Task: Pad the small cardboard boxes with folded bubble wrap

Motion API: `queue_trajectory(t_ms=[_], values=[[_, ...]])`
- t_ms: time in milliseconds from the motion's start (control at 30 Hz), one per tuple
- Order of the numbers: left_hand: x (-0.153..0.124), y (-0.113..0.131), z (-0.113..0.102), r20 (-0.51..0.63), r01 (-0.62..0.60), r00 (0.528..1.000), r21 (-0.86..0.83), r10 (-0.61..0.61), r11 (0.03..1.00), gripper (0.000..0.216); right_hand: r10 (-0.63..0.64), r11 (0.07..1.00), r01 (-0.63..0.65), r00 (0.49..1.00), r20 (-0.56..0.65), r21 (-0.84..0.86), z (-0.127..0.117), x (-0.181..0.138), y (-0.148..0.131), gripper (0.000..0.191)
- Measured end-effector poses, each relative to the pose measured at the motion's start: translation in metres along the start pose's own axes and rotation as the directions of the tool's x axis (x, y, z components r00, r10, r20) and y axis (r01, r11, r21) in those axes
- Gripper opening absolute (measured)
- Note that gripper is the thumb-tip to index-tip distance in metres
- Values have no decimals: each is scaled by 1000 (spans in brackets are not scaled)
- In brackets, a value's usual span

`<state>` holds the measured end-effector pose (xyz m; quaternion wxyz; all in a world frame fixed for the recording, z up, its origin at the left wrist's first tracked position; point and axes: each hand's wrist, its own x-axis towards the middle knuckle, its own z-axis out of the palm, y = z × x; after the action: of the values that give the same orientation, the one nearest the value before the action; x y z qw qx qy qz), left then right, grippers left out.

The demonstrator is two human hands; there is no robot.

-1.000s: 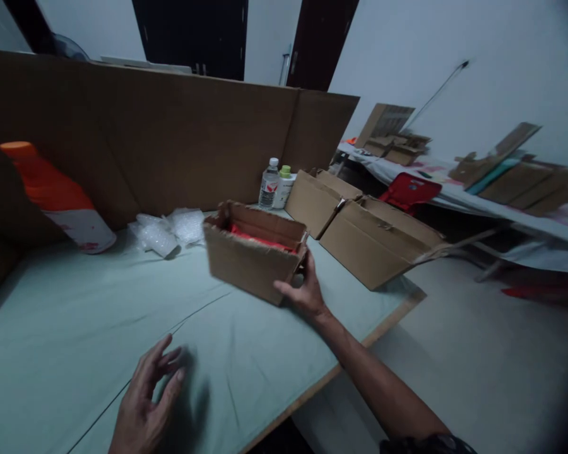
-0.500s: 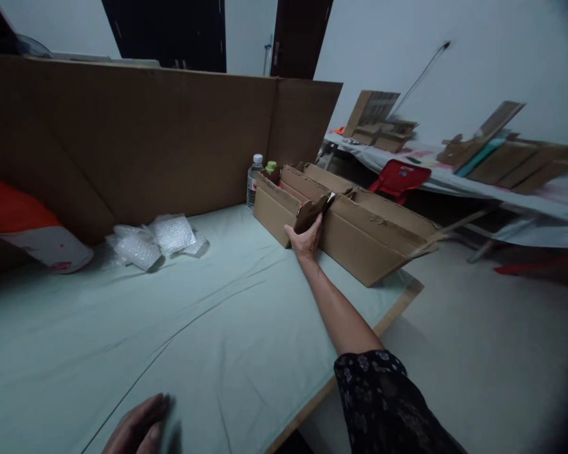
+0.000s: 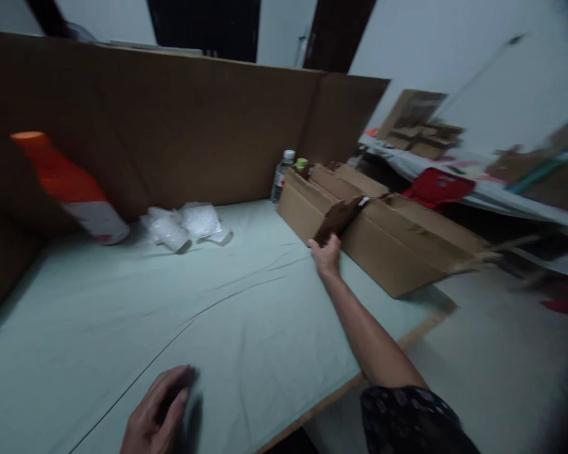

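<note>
At the lower left my left hand (image 3: 158,410) hovers low over or rests on the pale green tablecloth (image 3: 236,321), fingers curved and thumb apart, holding nothing visible. My right hand (image 3: 326,252) reaches out to the near end of a small open cardboard box (image 3: 300,202), its thumb and fingers at the lower edge; the fingertips are partly blurred. Right beside that box stands a longer open cardboard box (image 3: 392,246). Behind the small box are a clear bottle with a white cap (image 3: 284,173) and a green cap (image 3: 301,164).
An orange and white bottle (image 3: 80,189) leans at the left. Bubble-wrapped items (image 3: 184,227) lie near a tall cardboard screen (image 3: 194,132). The table's edge (image 3: 426,325) runs along the right. Beyond are a red chair (image 3: 438,189) and another table (image 3: 525,205) with cardboard.
The view has swung left, bringing the whole orange bottle into sight. My right hand sits slightly lower against the small box's end. More of my left hand shows.
</note>
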<state>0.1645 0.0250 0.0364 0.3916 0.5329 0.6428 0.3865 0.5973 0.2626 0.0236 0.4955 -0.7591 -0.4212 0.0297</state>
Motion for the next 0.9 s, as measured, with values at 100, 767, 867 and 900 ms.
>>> queue_trajectory(t_ms=[100, 767, 867, 900], values=[[0, 2, -5, 66, -59, 996, -26, 60, 998, 34, 6, 998, -14, 992, 123, 58, -4, -26, -5, 74], [170, 47, -275, -607, 36, 679, 590, 413, 807, 38, -836, 406, 713, 38, 547, 571, 91, -271, -169, 43], [214, 59, -307, -689, 231, 649, 584, 324, 778, 42, -833, 402, 722, 32, 553, 563, 89, -268, -168, 43], [226, 60, -314, -706, 281, 651, 567, 281, 774, 38, -828, 404, 724, 30, 559, 559, 89, -267, -169, 43]])
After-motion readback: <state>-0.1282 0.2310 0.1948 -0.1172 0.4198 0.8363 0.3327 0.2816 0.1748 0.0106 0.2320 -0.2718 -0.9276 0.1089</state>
